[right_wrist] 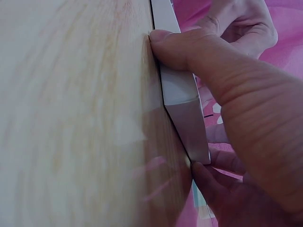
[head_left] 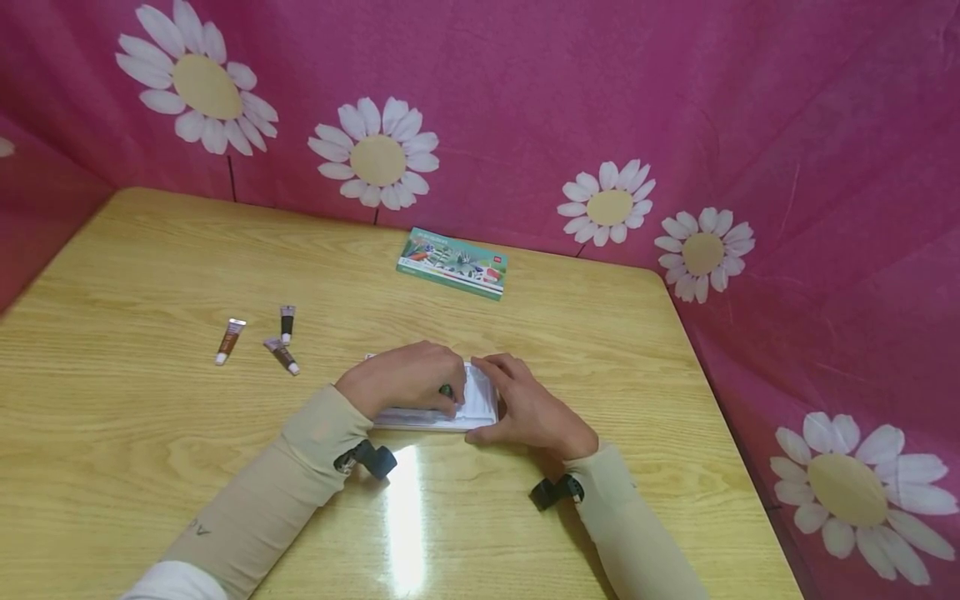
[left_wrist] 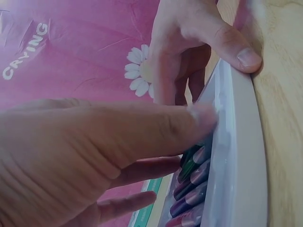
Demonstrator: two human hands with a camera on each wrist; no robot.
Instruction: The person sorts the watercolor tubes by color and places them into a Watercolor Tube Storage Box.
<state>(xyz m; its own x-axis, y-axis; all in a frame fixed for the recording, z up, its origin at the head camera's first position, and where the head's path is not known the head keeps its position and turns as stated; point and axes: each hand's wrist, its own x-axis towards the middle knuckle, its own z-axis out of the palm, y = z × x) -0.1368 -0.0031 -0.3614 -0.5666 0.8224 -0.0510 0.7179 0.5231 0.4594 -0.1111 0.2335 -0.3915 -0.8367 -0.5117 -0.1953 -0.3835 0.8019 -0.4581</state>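
Observation:
A white plastic tray (head_left: 477,400) lies flat on the table, with several paint tubes (left_wrist: 189,198) side by side in it, purple to dark green. My left hand (head_left: 412,379) is over the tray, fingers bent downward. Between its thumb and fingers shows the dark green end of a paint tube (head_left: 446,390); the rest of that tube is hidden. With thumb at the near side and fingers at the far side, my right hand (head_left: 536,412) grips the tray's right end. The right wrist view shows the thumb on the tray's outer wall (right_wrist: 182,90).
Three loose paint tubes lie left of the tray: an orange-brown tube (head_left: 231,342), a black tube (head_left: 287,323) and a dark brown tube (head_left: 282,356). A green printed box (head_left: 452,262) lies near the table's back edge. Behind hangs a pink flowered cloth (head_left: 495,100).

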